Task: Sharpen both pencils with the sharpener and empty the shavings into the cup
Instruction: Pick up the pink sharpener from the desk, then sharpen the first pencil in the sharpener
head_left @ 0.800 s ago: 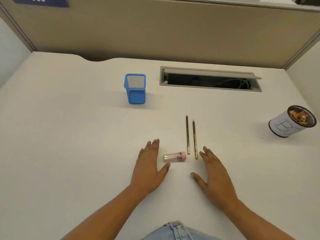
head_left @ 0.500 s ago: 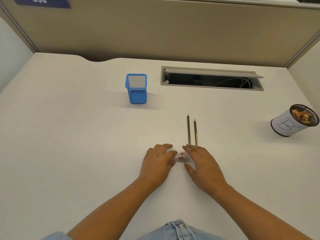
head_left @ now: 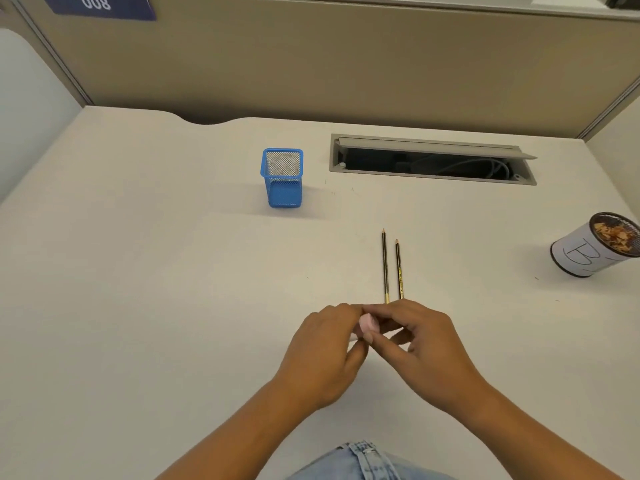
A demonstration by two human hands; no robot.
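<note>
Pink sharpener (head_left: 367, 323) is sitting between two hands, just in front of the near ends of the pencils. Only its pink end is showing; the rest is hiding behind fingers. The left hand (head_left: 323, 355) is curling around it from the left, and the right hand (head_left: 420, 344) is pinching it from the right, so both hands are holding it together. I cannot tell if it is touching the desk (head_left: 138, 289) or lifted a little.

Two pencils are lying flat on the desk, side by side, with their tips pointing away from the person. The left pencil (head_left: 384, 265) is reaching a bit farther than the right pencil (head_left: 399, 268). The right hand's fingers are covering their near ends.

Far to the right, near the desk's edge, a white cup (head_left: 585, 254) is standing with brown shavings (head_left: 614, 233) inside. A blue mesh holder (head_left: 283, 178) is standing well behind the hands, to the left. Beside it, a long cable slot (head_left: 433, 161) is sitting open in the desk.
</note>
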